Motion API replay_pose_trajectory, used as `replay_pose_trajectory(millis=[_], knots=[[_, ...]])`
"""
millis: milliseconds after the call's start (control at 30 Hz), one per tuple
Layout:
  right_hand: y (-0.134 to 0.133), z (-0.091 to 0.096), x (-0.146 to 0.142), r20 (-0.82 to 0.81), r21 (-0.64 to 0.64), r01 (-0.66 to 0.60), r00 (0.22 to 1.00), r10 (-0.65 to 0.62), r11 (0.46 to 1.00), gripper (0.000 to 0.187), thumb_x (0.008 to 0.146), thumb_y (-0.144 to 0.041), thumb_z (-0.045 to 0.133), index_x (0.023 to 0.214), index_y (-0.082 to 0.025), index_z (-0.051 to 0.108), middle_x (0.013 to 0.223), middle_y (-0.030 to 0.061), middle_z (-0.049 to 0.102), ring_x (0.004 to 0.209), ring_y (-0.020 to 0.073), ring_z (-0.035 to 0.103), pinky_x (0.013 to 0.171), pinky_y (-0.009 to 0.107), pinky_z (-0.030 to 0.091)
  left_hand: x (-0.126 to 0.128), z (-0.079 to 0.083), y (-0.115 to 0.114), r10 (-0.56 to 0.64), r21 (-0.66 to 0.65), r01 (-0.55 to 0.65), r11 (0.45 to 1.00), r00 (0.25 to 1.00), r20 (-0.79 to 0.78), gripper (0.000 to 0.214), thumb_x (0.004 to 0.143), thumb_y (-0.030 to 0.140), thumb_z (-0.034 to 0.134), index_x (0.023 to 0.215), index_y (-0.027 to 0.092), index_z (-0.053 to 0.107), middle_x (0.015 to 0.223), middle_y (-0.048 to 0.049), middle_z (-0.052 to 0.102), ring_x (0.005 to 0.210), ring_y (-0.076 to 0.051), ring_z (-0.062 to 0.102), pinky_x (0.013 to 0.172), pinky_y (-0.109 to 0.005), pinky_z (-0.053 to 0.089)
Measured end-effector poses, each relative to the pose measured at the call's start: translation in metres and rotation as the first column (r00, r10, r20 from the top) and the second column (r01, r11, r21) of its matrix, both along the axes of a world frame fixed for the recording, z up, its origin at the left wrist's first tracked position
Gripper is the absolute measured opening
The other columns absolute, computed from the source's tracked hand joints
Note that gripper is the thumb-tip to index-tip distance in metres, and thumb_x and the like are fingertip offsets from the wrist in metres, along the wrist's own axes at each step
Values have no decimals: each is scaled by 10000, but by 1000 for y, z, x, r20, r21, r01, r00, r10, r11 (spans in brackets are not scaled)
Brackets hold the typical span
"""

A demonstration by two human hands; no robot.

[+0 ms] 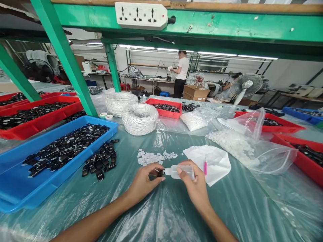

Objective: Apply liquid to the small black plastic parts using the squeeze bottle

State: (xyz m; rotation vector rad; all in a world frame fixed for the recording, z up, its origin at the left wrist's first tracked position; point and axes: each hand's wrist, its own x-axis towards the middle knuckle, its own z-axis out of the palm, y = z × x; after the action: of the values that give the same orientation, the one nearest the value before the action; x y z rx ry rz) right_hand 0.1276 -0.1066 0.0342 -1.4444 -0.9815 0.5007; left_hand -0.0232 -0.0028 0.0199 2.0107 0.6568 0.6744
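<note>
My left hand (146,179) pinches a small black plastic piece (160,172) between thumb and fingers. In my right hand (194,179) lies a translucent squeeze bottle (174,171), tipped sideways so its nozzle meets or nearly meets the black piece; I cannot tell which. Small white parts (148,158) are scattered just beyond my left hand. To the right, a pink-handled tool with a thin metal tip (205,168) rests on a white sheet (219,164). A loose pile of black pieces (102,159) sits left of my hands.
A blue tray (25,198) of black pieces stands at left, with red trays (32,126) behind it. Cable coils (140,119) and bags of white parts (232,144) lie further back. A green frame (68,64) rises over the table. Far off, a person (183,72) stands near a bench.
</note>
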Motion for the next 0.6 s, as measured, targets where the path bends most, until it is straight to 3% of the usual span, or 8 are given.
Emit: replay_pose_trajectory(millis=[600], knots=[[-2, 5, -3, 219, -33, 68, 974, -59, 997, 177, 756, -381, 581, 790, -209, 551, 636, -32, 547, 569, 128, 492, 514, 218, 347, -2, -4, 5, 32, 179, -16, 984, 996, -84, 165, 785, 314, 579, 922, 222, 581, 888, -8, 618, 767, -156, 546, 703, -252, 439]])
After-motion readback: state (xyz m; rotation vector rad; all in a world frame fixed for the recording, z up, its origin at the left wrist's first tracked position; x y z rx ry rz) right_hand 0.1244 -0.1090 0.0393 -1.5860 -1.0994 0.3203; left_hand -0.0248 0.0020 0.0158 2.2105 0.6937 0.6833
